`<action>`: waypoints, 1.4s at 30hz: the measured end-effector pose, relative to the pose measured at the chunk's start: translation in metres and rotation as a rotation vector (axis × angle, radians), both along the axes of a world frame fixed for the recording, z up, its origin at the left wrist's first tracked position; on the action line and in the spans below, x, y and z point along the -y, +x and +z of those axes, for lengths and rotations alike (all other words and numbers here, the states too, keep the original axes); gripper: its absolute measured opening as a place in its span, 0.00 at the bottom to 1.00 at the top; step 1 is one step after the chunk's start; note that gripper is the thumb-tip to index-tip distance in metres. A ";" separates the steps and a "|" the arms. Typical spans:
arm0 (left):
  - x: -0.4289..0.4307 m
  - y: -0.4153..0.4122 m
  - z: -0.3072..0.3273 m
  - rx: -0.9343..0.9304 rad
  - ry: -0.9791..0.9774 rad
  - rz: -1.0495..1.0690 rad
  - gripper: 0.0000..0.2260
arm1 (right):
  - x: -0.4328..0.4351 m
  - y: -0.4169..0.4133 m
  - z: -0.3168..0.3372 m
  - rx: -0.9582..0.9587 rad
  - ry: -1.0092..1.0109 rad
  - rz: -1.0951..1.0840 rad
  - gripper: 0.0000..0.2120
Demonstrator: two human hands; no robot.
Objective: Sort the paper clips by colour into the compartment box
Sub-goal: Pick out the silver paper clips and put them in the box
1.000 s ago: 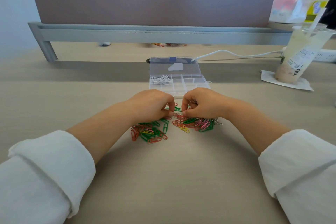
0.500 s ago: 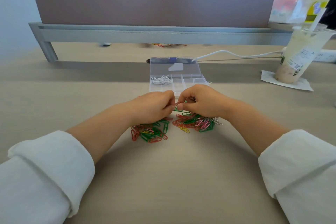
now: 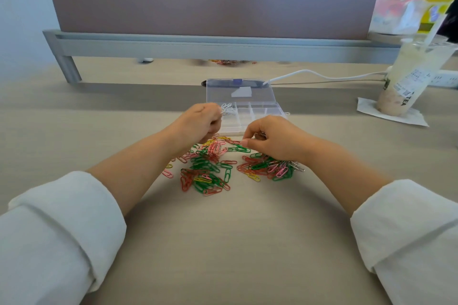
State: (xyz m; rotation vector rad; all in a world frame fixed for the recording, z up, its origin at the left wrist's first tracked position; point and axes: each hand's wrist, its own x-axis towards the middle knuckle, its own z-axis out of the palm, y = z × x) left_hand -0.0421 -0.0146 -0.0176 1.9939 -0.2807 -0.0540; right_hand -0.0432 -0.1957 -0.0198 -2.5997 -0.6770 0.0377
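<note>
A clear compartment box (image 3: pixel 257 112) lies open in the middle of the desk, with white paper clips (image 3: pixel 229 109) in its far left compartment. In front of it spreads a pile of green, red, pink and yellow paper clips (image 3: pixel 210 171). My left hand (image 3: pixel 202 122) is raised at the box's left edge, fingers curled, pinching a white clip beside the white ones. My right hand (image 3: pixel 270 140) rests over the right part of the pile with its fingers curled; silvery clips show under its palm, and I cannot tell whether it holds any.
A drink cup (image 3: pixel 409 79) with a straw stands on a napkin at the right. A white cable (image 3: pixel 322 75) runs behind the box. A grey shelf rail (image 3: pixel 198 47) and a partition close off the back of the desk.
My left hand has lifted from the pile and moved back and left to the box's white-clip compartment. My right hand has stayed over the pile.
</note>
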 end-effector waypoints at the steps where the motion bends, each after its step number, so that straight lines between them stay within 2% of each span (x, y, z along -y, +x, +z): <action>1: -0.002 0.002 -0.001 -0.035 -0.061 0.006 0.14 | -0.002 -0.001 0.000 0.001 0.004 0.009 0.08; 3: -0.005 0.006 -0.003 -0.063 -0.065 0.037 0.15 | -0.009 -0.003 0.001 0.004 -0.008 0.032 0.08; 6: -0.011 0.009 -0.007 -0.064 0.032 0.105 0.16 | -0.020 -0.005 0.001 0.008 -0.066 0.065 0.10; 9: -0.013 0.011 -0.009 -0.072 0.108 0.171 0.12 | -0.024 -0.006 0.000 0.043 -0.122 0.065 0.09; 12: -0.014 0.012 -0.010 -0.070 0.072 0.198 0.11 | -0.022 -0.003 0.000 0.080 -0.144 0.052 0.08; 18: -0.013 0.012 -0.010 -0.099 -0.014 0.190 0.16 | -0.029 0.001 -0.002 0.112 -0.133 0.046 0.09; 24: -0.015 0.011 -0.006 -0.010 -0.019 0.184 0.17 | -0.041 0.004 0.001 0.096 -0.137 0.066 0.08; 28: -0.016 0.009 -0.005 -0.045 -0.019 0.105 0.12 | -0.036 0.007 -0.001 0.096 -0.148 0.054 0.05; 31: -0.017 0.005 -0.006 -0.081 0.074 0.048 0.08 | -0.031 0.008 -0.003 0.062 -0.161 0.061 0.04; 36: -0.024 -0.002 -0.001 -0.057 0.262 0.009 0.13 | -0.027 0.005 -0.003 -0.009 -0.200 0.056 0.03; 40: -0.032 -0.004 0.005 0.145 0.680 0.010 0.07 | -0.028 0.003 -0.003 -0.064 -0.158 0.030 0.04; 42: -0.036 -0.006 0.010 0.202 0.812 -0.047 0.04 | -0.028 0.003 -0.004 -0.083 -0.149 0.027 0.04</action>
